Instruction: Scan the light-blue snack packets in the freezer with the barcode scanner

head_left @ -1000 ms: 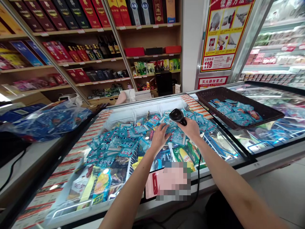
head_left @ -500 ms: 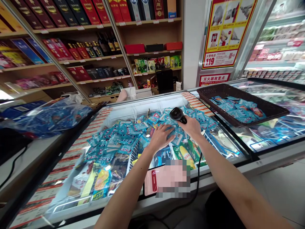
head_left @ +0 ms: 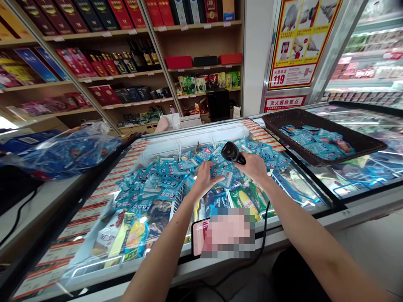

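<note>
My right hand [head_left: 255, 168] grips a black handheld barcode scanner [head_left: 230, 151] by its handle, its head tilted over the pile. Across the glass freezer top lie many small blue packets [head_left: 170, 178], spread in a loose heap. My left hand [head_left: 203, 179] is open at the heap's near side, with the thumb stretched out and the fingers apart from it. By the thumb tip lies one blue packet [head_left: 225, 178] with a pale label facing up. The scanner's cable [head_left: 266, 218] runs down past the front edge of the freezer.
A phone [head_left: 198, 239] lies at the freezer's front edge, partly blurred out. To the right, a dark brown basket [head_left: 362, 147] holds more blue packets. A clear plastic bag [head_left: 78, 147] full of blue packets lies at the left. Stocked shelves [head_left: 126, 75] stand behind.
My left hand has drawn slightly left and turned, so its fingers no longer spread flat over the packets. The scanner has shifted a little to the left in my right hand.
</note>
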Demonstrator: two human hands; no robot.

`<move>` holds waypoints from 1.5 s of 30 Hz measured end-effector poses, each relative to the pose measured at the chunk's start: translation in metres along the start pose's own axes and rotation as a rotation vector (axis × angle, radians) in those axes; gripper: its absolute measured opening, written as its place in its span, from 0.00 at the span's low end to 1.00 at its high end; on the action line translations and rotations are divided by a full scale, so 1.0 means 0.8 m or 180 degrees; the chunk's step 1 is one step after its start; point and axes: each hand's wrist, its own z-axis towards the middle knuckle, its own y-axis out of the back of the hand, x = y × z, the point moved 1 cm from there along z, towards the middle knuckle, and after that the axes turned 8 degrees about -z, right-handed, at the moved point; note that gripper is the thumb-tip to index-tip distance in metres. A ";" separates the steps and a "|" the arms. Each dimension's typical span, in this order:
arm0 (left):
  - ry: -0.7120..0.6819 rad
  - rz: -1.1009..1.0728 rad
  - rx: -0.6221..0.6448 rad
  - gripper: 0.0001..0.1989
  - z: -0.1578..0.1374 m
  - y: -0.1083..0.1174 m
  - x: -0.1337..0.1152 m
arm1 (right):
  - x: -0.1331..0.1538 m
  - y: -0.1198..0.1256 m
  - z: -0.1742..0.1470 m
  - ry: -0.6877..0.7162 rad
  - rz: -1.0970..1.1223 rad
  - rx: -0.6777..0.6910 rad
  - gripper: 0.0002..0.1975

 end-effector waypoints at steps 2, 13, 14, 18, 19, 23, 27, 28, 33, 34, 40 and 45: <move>0.0298 -0.0353 -0.0185 0.30 -0.003 0.003 0.009 | 0.001 -0.001 0.000 0.0041 -0.0044 -0.0014 0.18; 0.0397 -0.1009 -0.1237 0.32 -0.005 0.029 0.040 | 0.010 -0.001 -0.006 0.0453 -0.0159 0.0020 0.19; 0.0382 -0.1016 -0.1334 0.31 -0.005 0.031 0.044 | 0.011 -0.001 -0.006 0.0506 -0.0153 0.0028 0.19; 0.0314 -0.0910 -0.1663 0.28 -0.005 0.036 0.056 | 0.014 0.002 -0.010 0.0699 -0.0068 0.0097 0.19; 0.0284 -0.0856 -0.1715 0.28 -0.005 0.037 0.057 | 0.015 0.003 -0.011 0.0761 -0.0047 0.0104 0.18; 0.0182 -0.0751 -0.1836 0.27 -0.006 0.038 0.048 | 0.021 0.002 -0.017 0.1036 -0.0024 0.0082 0.19; 0.0144 -0.0649 -0.1826 0.24 -0.006 0.036 0.031 | 0.026 -0.002 -0.020 0.1210 0.0043 0.0088 0.19; 0.0129 -0.0602 -0.1816 0.24 -0.006 0.036 0.027 | 0.027 -0.002 -0.021 0.1224 0.0053 0.0088 0.19; 0.0084 -0.0476 -0.1813 0.24 -0.007 0.033 0.021 | 0.028 -0.003 -0.020 0.1250 0.0078 0.0098 0.20; 0.0078 -0.0475 -0.1812 0.24 -0.006 0.033 0.022 | 0.027 -0.002 -0.020 0.1256 0.0087 0.0102 0.20; 0.0059 -0.0510 -0.1813 0.25 -0.004 0.031 0.028 | 0.028 0.000 -0.021 0.1278 0.0090 0.0095 0.20; 0.0065 -0.0555 -0.1819 0.24 -0.004 0.030 0.028 | 0.028 0.000 -0.021 0.1314 0.0059 0.0108 0.19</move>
